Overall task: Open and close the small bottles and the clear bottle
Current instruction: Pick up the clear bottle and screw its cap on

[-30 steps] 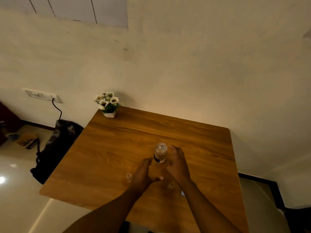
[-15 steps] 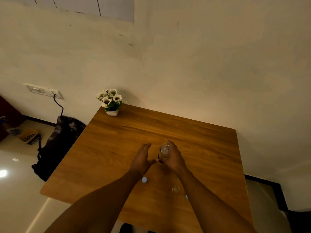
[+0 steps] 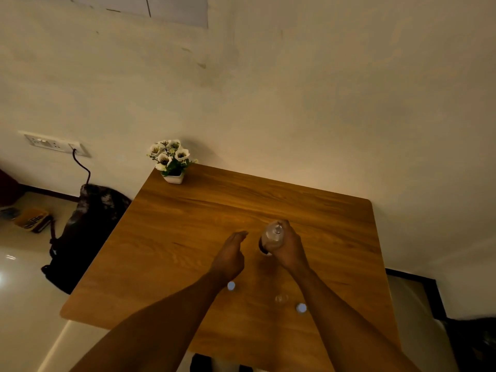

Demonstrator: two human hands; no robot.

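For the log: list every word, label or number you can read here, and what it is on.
None can be read.
Clear bottle, held in the right hand: dark band near its base, too blurred to read.
Wall switch plate: no legible marks.
Yellow basket on the floor: contents too small to read.

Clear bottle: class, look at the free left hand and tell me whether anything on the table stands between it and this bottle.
Nothing visible does. The left hand hovers beside the clear bottle, which the right hand grips; only bare table shows between them.
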